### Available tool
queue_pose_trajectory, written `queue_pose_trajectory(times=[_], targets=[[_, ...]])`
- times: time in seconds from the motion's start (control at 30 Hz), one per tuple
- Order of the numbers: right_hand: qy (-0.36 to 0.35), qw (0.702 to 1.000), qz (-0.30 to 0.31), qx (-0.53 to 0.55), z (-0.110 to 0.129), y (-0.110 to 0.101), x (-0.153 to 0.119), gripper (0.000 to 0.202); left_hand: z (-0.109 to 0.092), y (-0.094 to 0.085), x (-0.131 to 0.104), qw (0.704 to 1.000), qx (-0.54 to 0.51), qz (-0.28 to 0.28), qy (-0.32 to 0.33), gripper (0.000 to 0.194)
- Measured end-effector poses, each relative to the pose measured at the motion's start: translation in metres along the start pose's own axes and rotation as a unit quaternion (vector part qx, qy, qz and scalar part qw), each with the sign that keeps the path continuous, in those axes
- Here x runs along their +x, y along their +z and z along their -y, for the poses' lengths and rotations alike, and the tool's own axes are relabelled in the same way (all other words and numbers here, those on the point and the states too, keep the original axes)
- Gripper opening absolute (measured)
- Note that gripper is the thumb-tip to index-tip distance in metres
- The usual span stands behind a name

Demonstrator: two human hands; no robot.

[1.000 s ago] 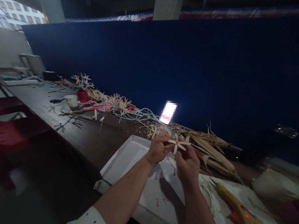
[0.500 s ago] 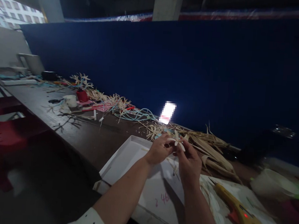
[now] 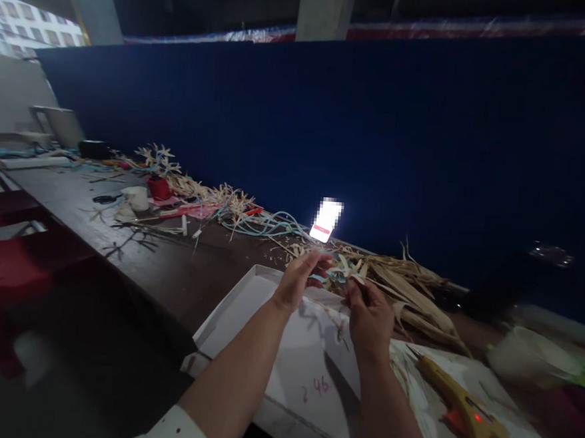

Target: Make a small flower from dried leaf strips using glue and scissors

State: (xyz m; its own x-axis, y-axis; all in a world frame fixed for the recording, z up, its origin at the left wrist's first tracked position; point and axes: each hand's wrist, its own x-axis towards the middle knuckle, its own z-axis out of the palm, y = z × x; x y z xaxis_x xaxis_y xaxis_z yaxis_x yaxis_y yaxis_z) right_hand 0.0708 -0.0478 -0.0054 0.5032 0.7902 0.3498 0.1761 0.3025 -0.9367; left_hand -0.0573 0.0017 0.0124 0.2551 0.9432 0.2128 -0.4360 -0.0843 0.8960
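My right hand [image 3: 372, 314] pinches a small pale flower of dried husk [image 3: 359, 269] over the far side of a white cardboard box lid [image 3: 238, 318]. Its petals spread upward from my fingertips; the lower part is hidden by them. A short gap separates the flower from my left hand [image 3: 295, 279], whose fingers are apart and slightly curled with nothing in them. Beyond both hands lie pale husk scraps [image 3: 297, 251]. Red handwritten marks are on the lid, and a thin dry stem lies across it.
A yellow glue gun [image 3: 460, 401] with a lit red light lies at right. Long dried husks [image 3: 418, 281] run along the dark blue panel [image 3: 230, 108]. A glowing phone [image 3: 325, 221] leans there. Farther left are a white cup [image 3: 136, 198], red thread spool [image 3: 159, 188] and scissors [image 3: 107, 199].
My left hand has let go of the flower and moved a little left, its fingers opening. The right hand keeps the flower in nearly the same place.
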Motion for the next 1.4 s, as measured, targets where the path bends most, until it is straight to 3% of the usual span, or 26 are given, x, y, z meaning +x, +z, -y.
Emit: queue_pose_trajectory(times=[0.2,0.37,0.53,0.87,1.2,1.4], targets=[[-0.039,0.996,0.046,-0.066,-0.007,0.0,0.0,0.029,0.003,0.002,0.004,0.994,0.1,-0.017,-0.032,0.039],[-0.079,0.987,0.064,-0.123,-0.009,0.001,-0.002,0.03,0.009,0.001,0.007,0.993,0.113,-0.038,-0.021,0.033],[-0.094,0.984,0.047,-0.144,0.001,0.004,-0.005,0.034,0.008,0.003,0.004,0.994,0.1,-0.036,-0.014,0.028],[-0.206,0.955,0.008,-0.212,0.007,-0.001,-0.005,0.023,0.002,0.007,-0.001,0.998,0.054,-0.008,-0.03,0.027],[-0.145,0.978,0.009,-0.152,-0.001,0.0,-0.004,0.023,-0.001,0.006,-0.002,0.993,-0.082,0.016,-0.08,0.028],[-0.086,0.993,0.001,-0.085,0.008,0.002,-0.006,0.025,-0.003,0.007,-0.004,0.989,-0.113,0.031,-0.087,0.029]])
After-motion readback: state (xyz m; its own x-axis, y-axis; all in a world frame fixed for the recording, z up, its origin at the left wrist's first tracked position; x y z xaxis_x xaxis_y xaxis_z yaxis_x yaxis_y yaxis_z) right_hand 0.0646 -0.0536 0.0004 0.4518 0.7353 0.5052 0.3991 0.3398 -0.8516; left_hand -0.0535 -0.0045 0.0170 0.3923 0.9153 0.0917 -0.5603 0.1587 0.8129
